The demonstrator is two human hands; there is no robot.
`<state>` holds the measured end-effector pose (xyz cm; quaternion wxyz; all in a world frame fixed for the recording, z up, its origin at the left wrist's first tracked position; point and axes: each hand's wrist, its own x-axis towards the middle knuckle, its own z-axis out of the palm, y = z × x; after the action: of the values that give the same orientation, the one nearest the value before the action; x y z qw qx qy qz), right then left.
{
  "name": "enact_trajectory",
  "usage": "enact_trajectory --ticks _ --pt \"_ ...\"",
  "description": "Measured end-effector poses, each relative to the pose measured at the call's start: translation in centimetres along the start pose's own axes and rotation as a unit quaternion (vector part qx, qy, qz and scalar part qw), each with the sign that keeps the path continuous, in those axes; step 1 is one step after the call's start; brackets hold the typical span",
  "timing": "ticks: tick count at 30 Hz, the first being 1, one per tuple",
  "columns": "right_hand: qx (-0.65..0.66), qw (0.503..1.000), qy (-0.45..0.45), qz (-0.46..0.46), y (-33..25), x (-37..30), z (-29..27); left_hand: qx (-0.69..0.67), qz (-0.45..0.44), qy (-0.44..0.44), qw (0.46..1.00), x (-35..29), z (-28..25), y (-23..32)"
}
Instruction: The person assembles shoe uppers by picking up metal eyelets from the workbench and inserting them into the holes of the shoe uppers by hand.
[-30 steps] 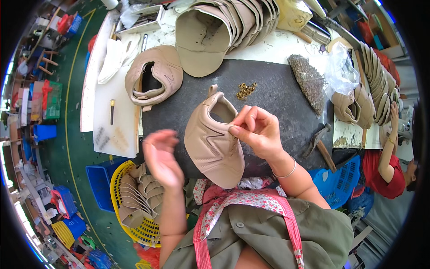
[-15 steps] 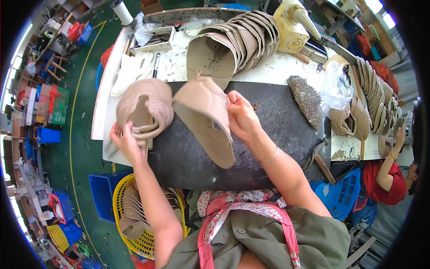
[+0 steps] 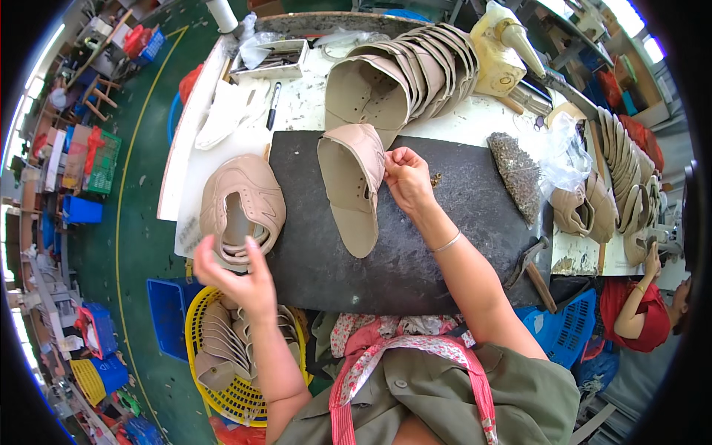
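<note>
Pinched between the fingers of my right hand point(image 3: 409, 182) is the edge of a beige shoe upper point(image 3: 353, 204), whose inner side and eyelet holes show. It hangs tilted over the black work mat point(image 3: 437, 252). My left hand point(image 3: 241, 282) is empty, with thumb and fingers apart, just in front of a nested pile of beige shoe uppers point(image 3: 261, 185) at the mat's left edge. I cannot tell whether a fingertip still touches that pile. Behind the mat lies a long row of nested uppers point(image 3: 374, 89).
A hammer point(image 3: 535, 278) and a dark, grainy slab point(image 3: 515, 174) lie on the right. Further right are more uppers point(image 3: 627, 156) and a person in red point(image 3: 645, 315). A yellow jug point(image 3: 497, 63) stands behind. Below left, a yellow basket point(image 3: 194, 334) holds uppers.
My left hand has let go of the left pile and drawn back toward me, fingers spreading. The upper in my right hand has turned more upright and shows more of its inside.
</note>
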<state>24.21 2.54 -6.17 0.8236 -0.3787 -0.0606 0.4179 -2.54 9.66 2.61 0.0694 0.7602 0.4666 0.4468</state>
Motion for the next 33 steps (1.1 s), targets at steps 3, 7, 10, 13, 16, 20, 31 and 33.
enact_trajectory --ticks 3,7,10,13,16,20,31,33 --pt "-0.055 0.998 -0.003 0.017 -0.4 -0.3 0.2 -0.337 0.073 -0.134 0.929 -0.9 -0.6 5.4" --pt "-0.268 0.963 0.019 0.027 -3.4 -2.0 3.4 -0.451 0.29 -0.238 0.81 1.6 -5.6 12.4" --pt "-0.621 0.777 -0.028 -0.098 -4.8 -2.5 4.1 -0.569 0.276 -0.293 0.717 1.9 -7.7 16.3" --pt "-0.69 0.715 -0.031 -0.111 -4.6 -3.1 5.9 -0.69 0.119 -0.135 0.701 0.3 -8.1 19.0" --pt "-0.647 0.744 -0.018 -0.166 -4.2 -1.1 6.7 -0.554 0.291 -0.171 0.761 2.7 -7.9 15.6" --pt "-0.667 0.682 0.083 -0.289 -4.0 3.1 8.7 -0.369 0.153 -0.044 0.916 1.1 -9.3 13.7" --pt "-0.652 0.588 0.14 -0.459 -7.3 -1.2 3.9 -0.185 -0.336 -0.152 0.911 1.0 -0.1 -8.8" --pt "-0.638 0.579 0.168 -0.48 -11.5 -3.3 1.9 -0.139 -0.323 -0.148 0.924 1.2 -0.4 -8.8"
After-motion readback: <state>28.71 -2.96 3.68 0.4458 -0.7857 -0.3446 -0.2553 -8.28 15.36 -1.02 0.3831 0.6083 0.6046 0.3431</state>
